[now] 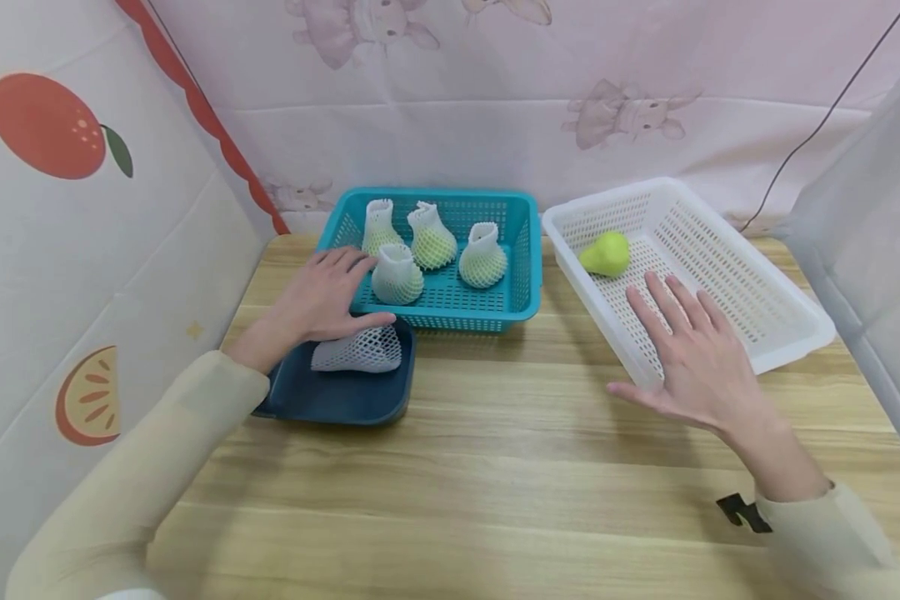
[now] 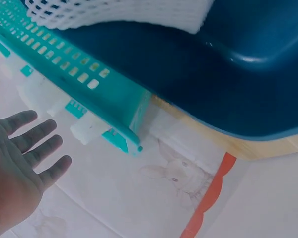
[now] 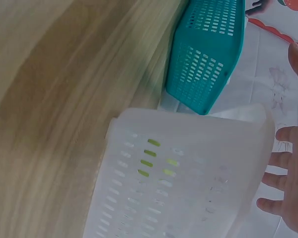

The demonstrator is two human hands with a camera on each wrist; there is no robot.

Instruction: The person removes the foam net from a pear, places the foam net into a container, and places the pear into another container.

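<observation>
My left hand (image 1: 326,293) hovers with fingers spread over the dark blue bin (image 1: 330,404), its fingertips by the left edge of the teal basket (image 1: 457,318). A white foam net sleeve (image 1: 360,352) lies in the bin, partly under this hand. Several fruits in white foam nets, one a netted pear (image 1: 483,257), stand upright in the teal basket. On the other side, my right hand (image 1: 693,362), fingers extended, is above the near part of the white basket (image 1: 802,333). A bare green pear (image 1: 607,253) lies in that basket near its left wall. Both hands hold nothing.
Everything stands on a wood-grain table (image 1: 495,483). A printed cloth (image 1: 495,150) rises behind the baskets, and light panels flank both sides. A thin dark cable (image 1: 825,117) hangs at the back right. A black clip-like piece (image 1: 744,512) is by the right sleeve.
</observation>
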